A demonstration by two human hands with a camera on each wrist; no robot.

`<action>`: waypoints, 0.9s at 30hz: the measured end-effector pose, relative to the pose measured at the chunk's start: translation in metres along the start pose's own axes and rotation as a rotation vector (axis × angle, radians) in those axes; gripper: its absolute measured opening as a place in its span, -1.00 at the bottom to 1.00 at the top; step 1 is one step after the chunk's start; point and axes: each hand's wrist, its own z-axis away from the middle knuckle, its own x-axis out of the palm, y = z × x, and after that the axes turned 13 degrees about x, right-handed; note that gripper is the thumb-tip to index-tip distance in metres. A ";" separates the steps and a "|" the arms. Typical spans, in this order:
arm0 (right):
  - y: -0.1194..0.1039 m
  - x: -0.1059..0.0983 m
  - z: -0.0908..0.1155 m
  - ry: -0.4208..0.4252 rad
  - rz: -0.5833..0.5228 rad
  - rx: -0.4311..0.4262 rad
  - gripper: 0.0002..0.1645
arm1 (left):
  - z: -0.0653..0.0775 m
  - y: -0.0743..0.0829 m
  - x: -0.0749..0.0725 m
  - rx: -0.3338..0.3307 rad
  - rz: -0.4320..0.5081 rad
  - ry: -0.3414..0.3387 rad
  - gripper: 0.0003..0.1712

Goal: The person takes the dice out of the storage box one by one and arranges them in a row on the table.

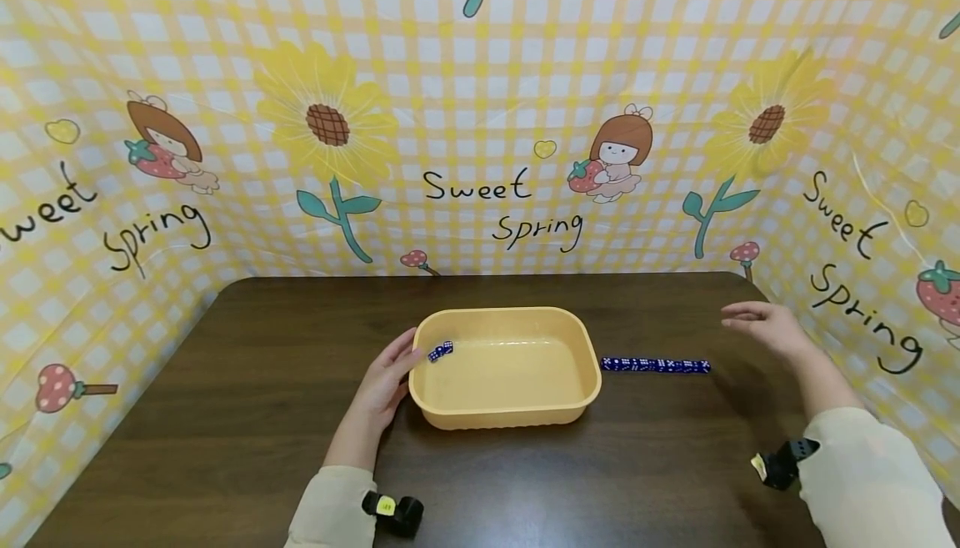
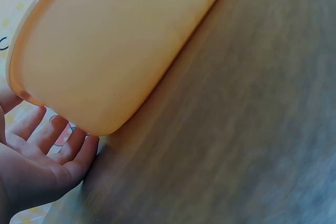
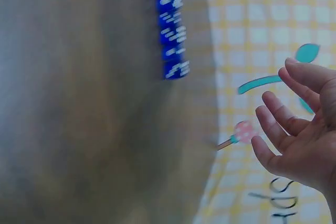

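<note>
My left hand [image 1: 387, 379] holds the left end of a yellow plastic tub [image 1: 504, 420], thumb at the rim and fingers against the outer wall. In the left wrist view, fingertips [image 2: 90, 142] touch the tub wall [image 2: 105, 51] from outside. A few small blue dice [image 1: 441, 351] with white pips lie inside the tub, near its left end. Right of the tub, several more blue dice [image 1: 656, 365] form a straight row on the table. Beyond the row's right end, my right hand [image 1: 768, 329] hovers with loosely spread fingers, holding nothing; the right wrist view shows the dice row [image 3: 172, 30] apart from it.
The dark wooden table [image 1: 225, 398] carries the tub and dice. A yellow checked cloth [image 1: 465, 98] with flowers and lettering rises behind and at both sides. Black wrist cameras sit on both sleeves [image 1: 870, 465].
</note>
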 end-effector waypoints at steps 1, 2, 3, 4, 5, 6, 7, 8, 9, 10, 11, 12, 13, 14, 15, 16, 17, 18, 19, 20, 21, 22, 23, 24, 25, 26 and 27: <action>-0.005 -0.002 -0.001 0.005 -0.002 -0.002 -0.44 | 0.000 0.000 0.000 -0.002 0.001 0.001 -0.44; -0.010 -0.004 -0.002 0.011 -0.006 -0.006 -0.44 | 0.000 0.000 0.000 -0.004 0.000 0.004 -0.44; -0.015 -0.005 -0.003 0.015 -0.010 -0.009 -0.44 | 0.000 0.000 0.001 -0.006 0.003 0.006 -0.44; -0.021 -0.006 -0.004 0.025 -0.010 -0.015 -0.45 | 0.000 0.000 0.001 -0.007 0.005 0.007 -0.44; -0.027 -0.008 -0.005 0.026 -0.015 -0.020 -0.45 | 0.000 0.000 0.001 -0.006 0.007 0.007 -0.44; -0.033 -0.008 -0.006 0.035 -0.015 -0.030 -0.46 | -0.001 0.000 0.001 -0.006 0.007 0.008 -0.44; -0.039 -0.009 -0.007 0.041 -0.017 -0.040 -0.46 | -0.001 0.000 0.001 -0.006 0.009 0.008 -0.44; -0.045 -0.009 -0.009 0.049 -0.013 -0.058 -0.47 | -0.001 0.000 0.001 -0.006 0.011 0.009 -0.45; -0.051 -0.010 -0.010 0.053 -0.015 -0.068 -0.47 | -0.001 0.000 0.000 -0.005 0.014 0.008 -0.44; -0.056 -0.010 -0.011 0.060 -0.010 -0.082 -0.47 | -0.001 -0.001 0.000 -0.005 0.014 0.008 -0.45; -0.062 -0.011 -0.012 0.066 -0.004 -0.093 -0.47 | -0.001 -0.001 0.000 -0.005 0.014 0.007 -0.44; -0.067 -0.011 -0.013 0.074 0.005 -0.103 -0.46 | -0.001 -0.001 0.000 -0.005 0.014 0.008 -0.45; -0.072 -0.011 -0.014 0.077 0.009 -0.108 -0.46 | 0.000 -0.001 0.000 -0.004 0.013 0.009 -0.45; -0.077 -0.010 -0.015 0.075 0.005 -0.114 -0.45 | 0.000 -0.001 0.000 -0.002 0.012 0.009 -0.45; -0.082 -0.009 -0.015 0.071 -0.001 -0.110 -0.43 | 0.000 -0.001 0.000 0.000 0.011 0.009 -0.45; -0.087 -0.008 -0.015 0.067 -0.006 -0.113 -0.43 | 0.000 -0.001 0.000 0.001 0.009 0.007 -0.45; -0.092 -0.007 -0.016 0.061 -0.019 -0.116 -0.42 | 0.000 -0.001 0.000 0.003 0.008 0.005 -0.45; -0.096 -0.006 -0.016 0.053 -0.031 -0.118 -0.41 | 0.000 -0.001 0.000 0.004 0.006 0.002 -0.45; -0.101 -0.004 -0.017 0.042 -0.044 -0.123 -0.41 | 0.000 -0.001 0.000 0.005 0.005 0.001 -0.45; -0.105 -0.001 -0.018 0.031 -0.057 -0.127 -0.42 | 0.000 -0.001 0.000 0.007 0.006 0.000 -0.45; -0.109 0.001 -0.019 0.024 -0.062 -0.128 -0.42 | 0.000 -0.001 0.000 0.009 0.006 -0.002 -0.45; -0.113 0.005 -0.020 0.009 -0.076 -0.133 -0.43 | 0.000 -0.001 0.000 0.010 0.007 -0.002 -0.45; -0.116 0.008 -0.022 -0.004 -0.083 -0.137 -0.44 | 0.001 -0.001 0.000 0.011 0.008 -0.001 -0.45; -0.119 0.012 -0.023 -0.013 -0.090 -0.139 -0.45 | 0.001 -0.001 0.000 0.012 0.009 0.000 -0.45; -0.123 0.016 -0.024 -0.027 -0.104 -0.143 -0.47 | 0.001 -0.001 0.000 0.013 0.009 0.002 -0.45; -0.127 0.021 -0.025 -0.036 -0.116 -0.145 -0.48 | 0.001 0.000 0.000 0.013 0.009 0.002 -0.45; -0.131 0.025 -0.026 -0.044 -0.126 -0.148 -0.48 | 0.001 0.000 0.000 0.012 0.005 0.001 -0.45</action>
